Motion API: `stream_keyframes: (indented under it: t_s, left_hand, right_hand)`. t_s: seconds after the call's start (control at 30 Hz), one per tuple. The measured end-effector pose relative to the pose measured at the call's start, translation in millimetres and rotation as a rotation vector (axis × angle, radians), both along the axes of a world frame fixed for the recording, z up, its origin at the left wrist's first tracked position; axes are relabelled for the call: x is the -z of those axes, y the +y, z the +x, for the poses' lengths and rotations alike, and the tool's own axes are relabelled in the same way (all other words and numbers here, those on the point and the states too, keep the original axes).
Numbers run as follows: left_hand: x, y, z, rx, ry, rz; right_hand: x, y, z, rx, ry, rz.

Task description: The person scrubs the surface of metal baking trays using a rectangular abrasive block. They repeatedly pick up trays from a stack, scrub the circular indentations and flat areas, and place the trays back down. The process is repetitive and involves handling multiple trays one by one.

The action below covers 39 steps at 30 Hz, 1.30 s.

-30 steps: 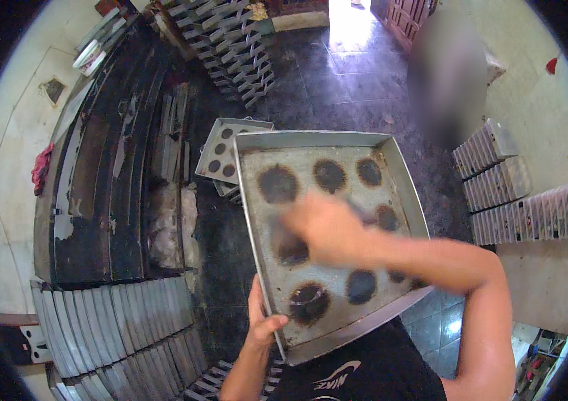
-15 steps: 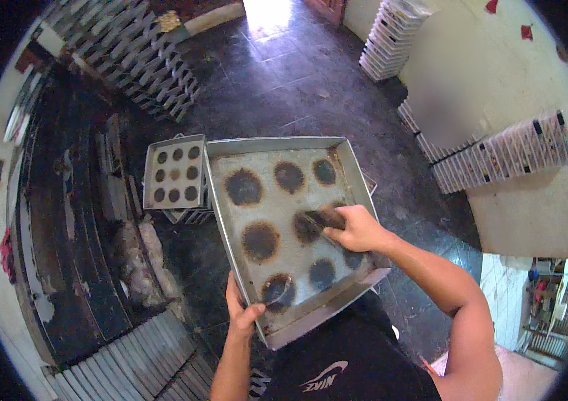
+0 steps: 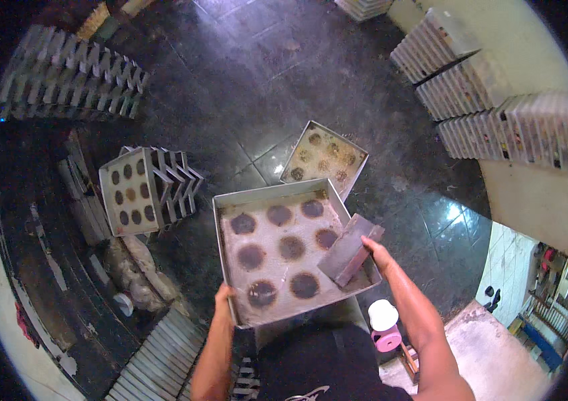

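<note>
Before me a square metal baking tray (image 3: 274, 264) with raised sides is tilted up, its bottom marked with several dark round scorch spots. My left hand (image 3: 225, 301) grips its left wall near the lower corner, the fingers partly hidden behind the metal. In my right hand (image 3: 376, 252) is a flat rectangular brown-grey block (image 3: 351, 250), held by its right edge over the tray's right side. The block covers some of the spots; I cannot tell whether it touches the metal.
On the floor beyond lies another spotted tray (image 3: 324, 159). A criss-cross stack of trays (image 3: 130, 190) stands at left, with a taller stack (image 3: 73, 73) behind. Packed clear crates (image 3: 511, 134) line the right wall. A white container (image 3: 383, 314) sits near my right forearm.
My right hand has moved from the tray's middle to its right side, turning the block flat into view. The tray sits lower in view, and the view has shifted, showing the tray on the floor.
</note>
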<state>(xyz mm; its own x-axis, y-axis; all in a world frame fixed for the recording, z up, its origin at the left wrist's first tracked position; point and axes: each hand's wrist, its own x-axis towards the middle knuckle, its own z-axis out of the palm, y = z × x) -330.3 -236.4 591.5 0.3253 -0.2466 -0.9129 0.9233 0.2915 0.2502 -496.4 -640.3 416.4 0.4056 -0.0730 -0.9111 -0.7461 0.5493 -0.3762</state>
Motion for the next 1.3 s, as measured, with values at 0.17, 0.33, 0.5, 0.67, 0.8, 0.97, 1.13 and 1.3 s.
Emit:
stream_keyframes:
  t_s: [0.17, 0.33, 0.5, 0.67, 0.8, 0.97, 1.13, 1.3]
  left_hand:
    - [158.8, -84.1, 15.1, 0.082, -0.048, 0.419]
    - [255.6, -107.4, 12.2, 0.045, -0.092, 0.423]
    - [344.4, -103.9, 34.7, 0.079, 0.164, 0.408]
    - [413.5, -90.8, 64.7, 0.56, 0.374, 0.474]
    - [431.0, -138.4, 94.7, 0.831, 0.311, 0.659]
    - [443.4, -165.2, 127.1, 0.959, 0.188, 0.83]
    - [487.3, -161.7, 156.4, 1.018, 0.294, 0.641]
    - [438.1, -169.4, 159.1, 1.131, 0.284, 0.687]
  right_hand:
    - [156.3, -74.5, 19.8, -0.044, 0.147, -0.004]
    - [276.1, -89.6, 1.5, -0.001, 0.109, -0.029]
    - [346.6, -112.9, -0.6, 0.009, 0.196, -0.056]
    - [340.0, -129.9, 19.5, 0.042, 0.22, -0.13]
    - [319.8, -121.2, 32.5, -0.027, 0.319, -0.352]
    - [311.1, -143.3, 50.5, 0.03, 0.314, -0.474]
    - [313.1, -182.5, 84.4, -0.161, 0.416, -0.329]
    - [293.0, -147.5, 68.1, -0.12, 0.463, -0.339]
